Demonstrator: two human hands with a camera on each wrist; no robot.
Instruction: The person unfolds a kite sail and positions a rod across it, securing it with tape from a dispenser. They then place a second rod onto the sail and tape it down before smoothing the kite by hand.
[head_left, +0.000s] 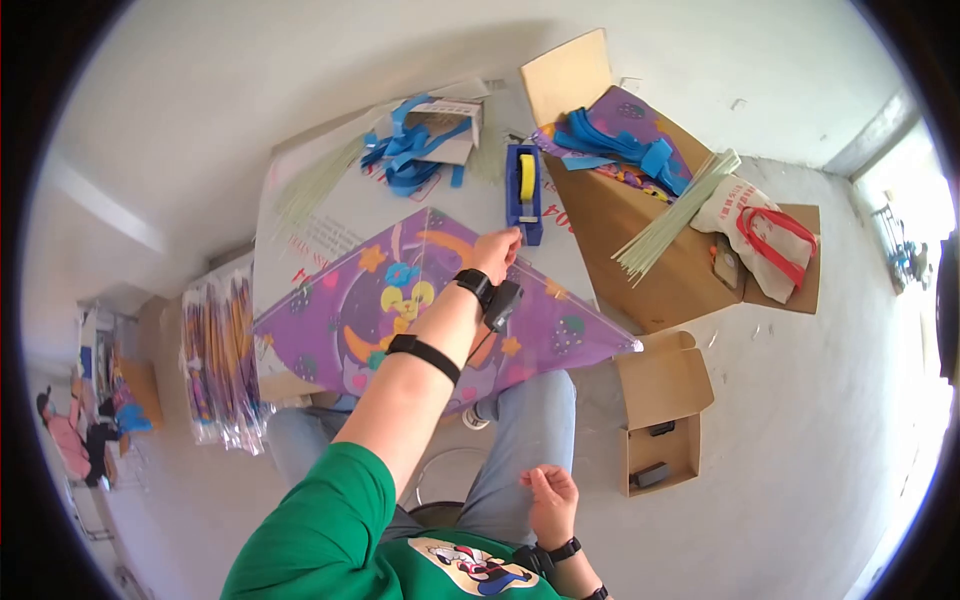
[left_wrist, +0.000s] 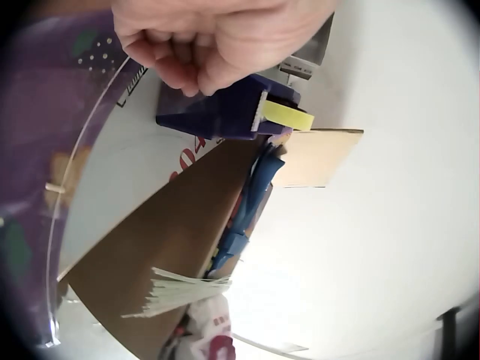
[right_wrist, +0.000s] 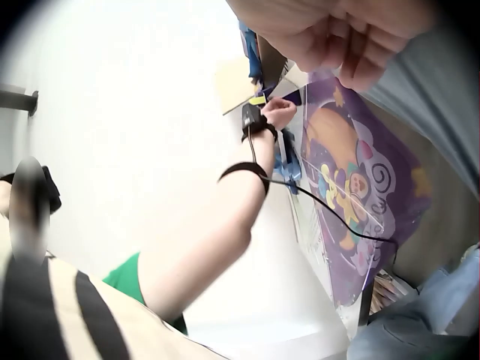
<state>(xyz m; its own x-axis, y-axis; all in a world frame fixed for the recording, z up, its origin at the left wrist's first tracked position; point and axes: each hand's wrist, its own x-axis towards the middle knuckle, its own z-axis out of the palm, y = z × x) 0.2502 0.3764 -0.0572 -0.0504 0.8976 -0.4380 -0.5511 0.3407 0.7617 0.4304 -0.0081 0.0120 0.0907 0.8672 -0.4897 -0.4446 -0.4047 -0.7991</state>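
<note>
A purple kite (head_left: 330, 325) with a cartoon print lies spread on the table. Over its upper right edge is my left hand (head_left: 495, 254), fingers curled and thumb against the index finger, beside the blue tape dispenser (head_left: 515, 200). In the left wrist view the left hand (left_wrist: 217, 41) covers part of the dispenser (left_wrist: 217, 112); nothing can be made out between its fingertips. My right hand (head_left: 553, 505) hovers above the lap, away from the kite. The right wrist view shows the right hand (right_wrist: 349, 34) with loosely curled fingers and no visible object.
Blue ribbons (head_left: 405, 160) and thin pale sticks (head_left: 320, 190) lie at the table's back. To the right, a large carton (head_left: 640, 240) bears more ribbon, a stick bundle (head_left: 680, 215) and a cloth bag (head_left: 750, 230). A small open box (head_left: 665, 450) is lower right; bagged kites (head_left: 220, 350) are left.
</note>
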